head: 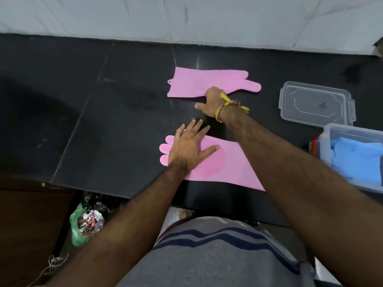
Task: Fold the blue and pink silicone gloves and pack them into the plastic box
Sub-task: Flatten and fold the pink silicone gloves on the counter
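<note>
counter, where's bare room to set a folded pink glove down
Free: the dark counter left of both pink gloves, far and near. Crowded: the right side, with the lid and the plastic box holding blue gloves.

Single head view, steep downward look, close over dark counter [103,121], facing tiled wall [186,17].

arms: bare | right wrist: yellow thread band [224,105] | shirt [207,255]: grey, navy-white wavy stripes
</note>
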